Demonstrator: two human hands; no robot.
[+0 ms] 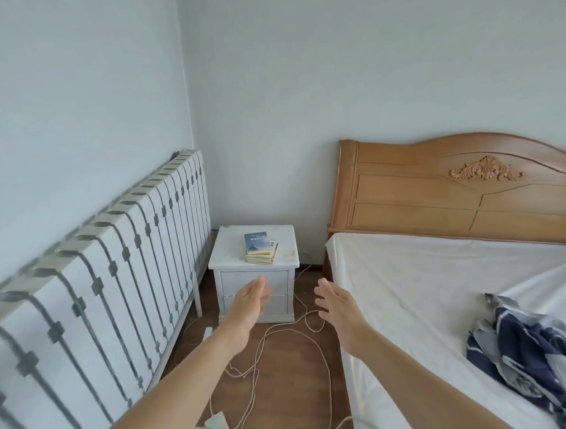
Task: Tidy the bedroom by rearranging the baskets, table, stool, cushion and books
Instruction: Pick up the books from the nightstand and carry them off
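Two hands reach forward empty: the left hand (251, 303) and the right hand (336, 302) are spread wide, palms facing each other, apart from the bedside table (254, 250). This worktop stands in the corner between the radiator (112, 276) and the bed (448, 303). It is a white, boxy, two-drawer unit; it is probably rigid and moderately heavy, so grip both side panels. A small stack of books (260, 249) lies at 3 o'clock from the top's centre, blue cover uppermost; being loose, it would likely slide if tilted.

books (260, 248) on table (230, 251), left of bed (447, 286)
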